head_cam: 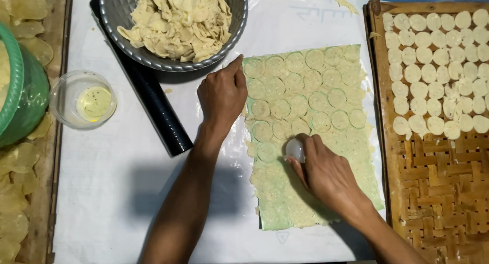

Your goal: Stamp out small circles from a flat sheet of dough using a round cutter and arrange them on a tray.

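Head view looks down on a white-covered bench (102, 192). Right hand (326, 175) has its grip closed around a small round clear cutter (294, 149), pressed onto the rolled green-yellow dough sheet (305, 192) at centre, just beside rows of cut circles. Left hand (222, 93), fingers loosely flat and holding nothing, rests on the sheet's ten o'clock edge. Metal bowl of dough scraps (173, 24) sits at eleven o'clock, a black rolling pin (153, 101) beside it; a woven tray of cut rounds (438, 182) lies at three o'clock
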